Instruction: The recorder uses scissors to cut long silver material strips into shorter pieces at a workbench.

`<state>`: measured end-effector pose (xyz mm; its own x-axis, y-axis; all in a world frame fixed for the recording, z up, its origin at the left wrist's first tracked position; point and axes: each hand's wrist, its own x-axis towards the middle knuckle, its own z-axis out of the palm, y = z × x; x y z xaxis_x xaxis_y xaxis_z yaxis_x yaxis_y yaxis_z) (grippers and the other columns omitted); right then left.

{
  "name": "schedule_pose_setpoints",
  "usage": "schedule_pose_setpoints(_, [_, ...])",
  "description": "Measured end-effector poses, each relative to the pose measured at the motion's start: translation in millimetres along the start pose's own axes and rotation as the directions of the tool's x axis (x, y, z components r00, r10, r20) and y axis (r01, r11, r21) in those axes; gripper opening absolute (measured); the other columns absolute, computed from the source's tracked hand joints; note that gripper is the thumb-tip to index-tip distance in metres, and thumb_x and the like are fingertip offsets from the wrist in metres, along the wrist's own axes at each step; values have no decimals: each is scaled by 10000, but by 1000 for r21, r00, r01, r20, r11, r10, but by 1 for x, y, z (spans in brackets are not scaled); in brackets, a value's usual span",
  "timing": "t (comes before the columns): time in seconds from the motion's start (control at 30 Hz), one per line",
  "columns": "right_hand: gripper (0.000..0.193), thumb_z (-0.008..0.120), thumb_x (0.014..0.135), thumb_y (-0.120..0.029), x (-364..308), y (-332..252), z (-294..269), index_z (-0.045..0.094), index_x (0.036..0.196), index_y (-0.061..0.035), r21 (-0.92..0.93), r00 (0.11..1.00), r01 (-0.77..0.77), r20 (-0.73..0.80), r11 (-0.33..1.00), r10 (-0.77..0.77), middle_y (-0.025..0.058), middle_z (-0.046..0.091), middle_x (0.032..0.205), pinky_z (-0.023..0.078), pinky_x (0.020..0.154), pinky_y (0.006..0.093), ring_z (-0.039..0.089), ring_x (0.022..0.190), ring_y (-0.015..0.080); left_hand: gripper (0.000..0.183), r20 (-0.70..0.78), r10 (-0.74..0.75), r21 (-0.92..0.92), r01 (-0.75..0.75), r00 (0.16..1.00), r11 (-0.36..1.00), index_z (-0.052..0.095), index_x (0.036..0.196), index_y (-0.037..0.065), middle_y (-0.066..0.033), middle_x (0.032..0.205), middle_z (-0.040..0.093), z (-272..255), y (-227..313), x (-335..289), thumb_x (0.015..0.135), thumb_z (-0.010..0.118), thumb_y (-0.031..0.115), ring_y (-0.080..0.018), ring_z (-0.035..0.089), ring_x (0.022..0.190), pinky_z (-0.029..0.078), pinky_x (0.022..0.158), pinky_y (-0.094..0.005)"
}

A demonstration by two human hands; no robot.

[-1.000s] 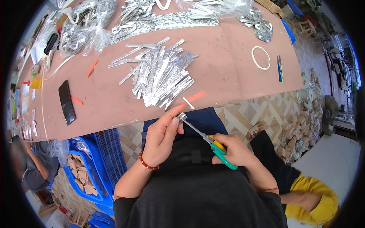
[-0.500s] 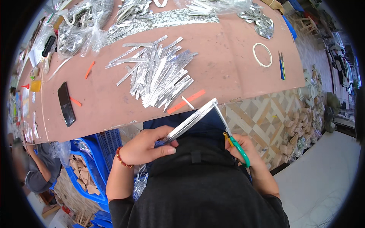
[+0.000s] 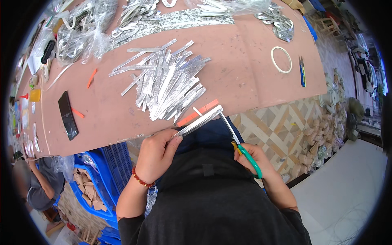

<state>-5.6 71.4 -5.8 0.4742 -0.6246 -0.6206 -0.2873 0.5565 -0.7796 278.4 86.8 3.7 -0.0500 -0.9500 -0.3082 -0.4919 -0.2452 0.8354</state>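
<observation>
My left hand pinches the near end of a silver glittery strip between thumb and fingers. Whether it is one strip or a thin stack, I cannot tell. My right hand grips a pair of scissors with green and yellow handles. The blades reach up to the strip's far end, and how far apart they are is hard to make out. Just beyond, on the table, lies an orange strip with a short white piece across it. A loose pile of silver strips spreads further back.
The brown-covered table ends just in front of my body. On it are a black phone, a cream ring, blue-handled snips and bagged silver loops. Blue crates stand at lower left, near another person.
My left hand has shifted left and up, and the strip now lies lower and closer to the orange strip. My right hand and the scissors have moved slightly left with it.
</observation>
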Motion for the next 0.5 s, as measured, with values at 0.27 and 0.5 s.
schedule_pose_setpoints(0.27, [184,616,850,-161,1,-2,-1,528,749,-35,44,1000,-24,3,999,24,-61,446,650,327,536,195,388,608,23,95,-105,-27,-5,27,994,1000,612,874,24,-135,608,536,5,1,2,836,595,109,-244,521,498,412,499,-307])
schedule_pose_setpoints(0.5, [212,606,864,-209,2,-5,-1,536,764,-35,6,1000,-26,9,1000,26,-62,448,657,327,546,192,388,618,23,83,-192,-43,-20,40,980,999,611,858,31,-116,592,542,12,-1,-1,824,612,107,-178,528,476,415,480,-283])
